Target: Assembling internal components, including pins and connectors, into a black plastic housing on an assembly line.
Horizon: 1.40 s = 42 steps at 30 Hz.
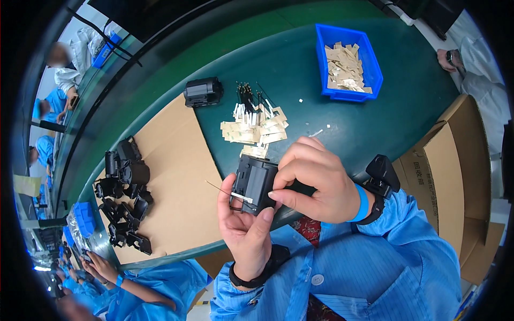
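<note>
A black plastic housing (256, 179) is in my left hand (247, 235), whose fingers and thumb wrap its lower left side. Across the lower part of the housing lies a small white strip (242, 198), with a thin dark wire (217, 187) sticking out to the left. My right hand (316, 184) is closed in a pinch at the housing's right edge. Whether something small sits between those fingertips is hidden. Just beyond the housing lies a pile of cream adhesive tabs (257, 132) with white pieces and black wires (247, 96).
A cardboard sheet (176, 176) on the green table (289, 69) carries several black plastic parts (126, 195). Another black housing (203, 92) stands at the back. A blue bin (324, 69) holds beige paper pieces. At right is a cardboard box (428, 182); co-workers sit at left.
</note>
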Each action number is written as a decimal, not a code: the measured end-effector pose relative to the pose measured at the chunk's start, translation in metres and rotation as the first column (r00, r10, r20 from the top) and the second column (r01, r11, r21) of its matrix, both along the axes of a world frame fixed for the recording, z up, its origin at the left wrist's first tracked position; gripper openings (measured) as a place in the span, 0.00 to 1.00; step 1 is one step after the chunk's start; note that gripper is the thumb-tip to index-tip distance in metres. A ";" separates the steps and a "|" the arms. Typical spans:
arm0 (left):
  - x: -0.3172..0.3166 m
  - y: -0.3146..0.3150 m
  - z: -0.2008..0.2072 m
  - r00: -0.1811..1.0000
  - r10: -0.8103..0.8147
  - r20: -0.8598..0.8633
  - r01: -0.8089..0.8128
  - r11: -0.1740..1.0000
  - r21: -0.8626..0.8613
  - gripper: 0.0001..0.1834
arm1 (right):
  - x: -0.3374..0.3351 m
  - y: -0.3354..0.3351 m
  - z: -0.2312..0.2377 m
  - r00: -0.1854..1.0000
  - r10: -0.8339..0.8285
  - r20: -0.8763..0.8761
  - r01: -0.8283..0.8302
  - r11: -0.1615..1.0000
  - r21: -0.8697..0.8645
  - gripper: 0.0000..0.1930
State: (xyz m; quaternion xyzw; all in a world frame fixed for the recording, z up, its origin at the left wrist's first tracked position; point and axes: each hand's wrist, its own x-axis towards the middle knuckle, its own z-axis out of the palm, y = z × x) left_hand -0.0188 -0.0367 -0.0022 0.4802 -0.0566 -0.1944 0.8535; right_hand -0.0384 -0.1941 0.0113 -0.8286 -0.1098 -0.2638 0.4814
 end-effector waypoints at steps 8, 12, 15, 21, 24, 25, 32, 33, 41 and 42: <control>0.000 -0.001 0.000 1.000 0.000 0.003 0.000 1.000 -0.014 0.39 | 0.001 0.002 -0.001 0.999 -0.036 0.010 0.036 0.999 0.004 0.07; 0.000 -0.001 0.001 1.000 -0.006 -0.010 0.006 1.000 -0.008 0.39 | 0.000 0.003 -0.002 0.999 -0.042 -0.021 0.043 0.999 0.033 0.06; 0.000 -0.003 0.003 1.000 -0.009 -0.019 0.009 1.000 -0.015 0.40 | 0.001 0.002 -0.001 0.999 -0.043 -0.027 0.044 0.999 0.024 0.06; 0.000 -0.003 0.002 1.000 -0.004 -0.023 0.003 1.000 -0.023 0.40 | 0.002 0.003 -0.003 0.999 -0.053 -0.011 0.054 0.999 0.004 0.07; -0.001 -0.003 0.002 1.000 0.023 -0.006 -0.024 0.999 -0.032 0.41 | 0.004 -0.001 -0.003 0.996 -0.080 0.037 0.083 0.992 -0.095 0.11; -0.001 -0.003 0.002 0.999 0.043 0.006 -0.042 0.998 -0.040 0.41 | 0.004 -0.002 -0.003 0.993 -0.102 0.067 0.113 0.977 -0.180 0.16; -0.001 -0.005 0.008 0.999 0.001 0.044 -0.001 1.000 -0.014 0.41 | 0.010 0.006 -0.015 0.987 0.051 -0.155 -0.037 0.995 0.093 0.36; -0.001 -0.003 0.005 0.999 -0.001 0.047 0.002 1.000 -0.014 0.41 | 0.011 0.007 -0.017 0.992 0.048 -0.118 -0.035 0.994 0.105 0.33; 0.001 0.005 0.008 0.982 -0.115 -0.151 0.092 0.984 -0.152 0.38 | 0.016 0.002 -0.016 0.999 -0.032 -0.014 0.032 0.999 0.012 0.20; 0.000 0.006 0.008 0.983 -0.113 -0.143 0.088 0.982 -0.169 0.38 | 0.015 0.003 -0.012 0.999 -0.052 -0.009 0.052 0.998 -0.021 0.17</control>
